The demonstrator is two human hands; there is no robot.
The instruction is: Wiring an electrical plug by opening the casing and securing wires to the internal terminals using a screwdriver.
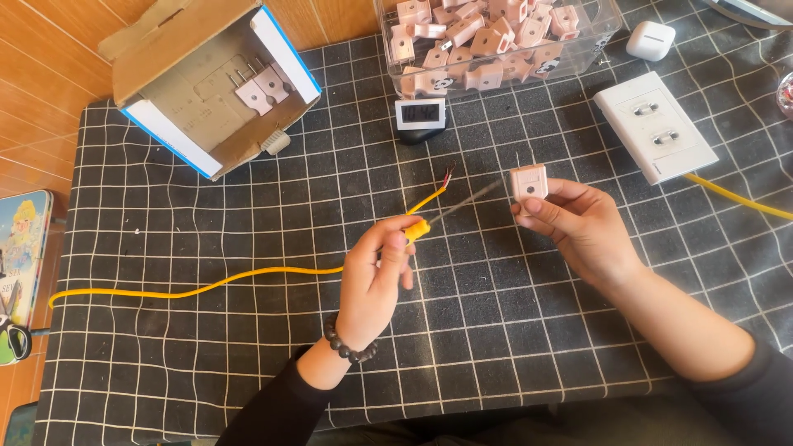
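Note:
My left hand (376, 272) grips a yellow-handled screwdriver (446, 213) whose thin shaft points up and right. Its tip meets the side of a small pink plug (529, 182). My right hand (574, 223) pinches that plug between thumb and fingers above the mat. A yellow cable (206, 287) lies on the mat from the left edge, passes behind my left hand and ends in bare wire tips (447, 177) just left of the plug.
A black grid-patterned mat (248, 347) covers the wooden table. An open cardboard box (211, 78) holding pink plugs lies at the back left; a clear tub (496, 41) of several plugs, a small digital clock (420, 116), a white socket plate (657, 124) and an earbud case (650, 40) lie behind.

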